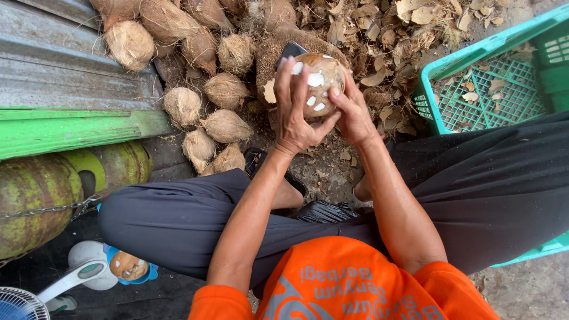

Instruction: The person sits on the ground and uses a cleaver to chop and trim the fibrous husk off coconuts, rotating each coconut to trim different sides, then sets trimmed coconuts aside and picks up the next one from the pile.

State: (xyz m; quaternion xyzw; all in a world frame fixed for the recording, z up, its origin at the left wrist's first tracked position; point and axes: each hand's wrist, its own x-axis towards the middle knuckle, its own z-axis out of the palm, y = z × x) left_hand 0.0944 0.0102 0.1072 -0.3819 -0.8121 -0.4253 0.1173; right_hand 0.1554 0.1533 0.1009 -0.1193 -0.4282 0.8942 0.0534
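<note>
Here both hands, left (294, 115) and right (354, 115), clasp a peeled coconut (320, 80) beside a green crate (474, 59).

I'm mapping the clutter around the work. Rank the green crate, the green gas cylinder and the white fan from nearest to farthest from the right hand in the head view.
1. Green crate: just right of the right hand, which holds the peeled coconut.
2. Green gas cylinder: far left, beside the knee.
3. White fan: bottom left corner, farthest.
</note>
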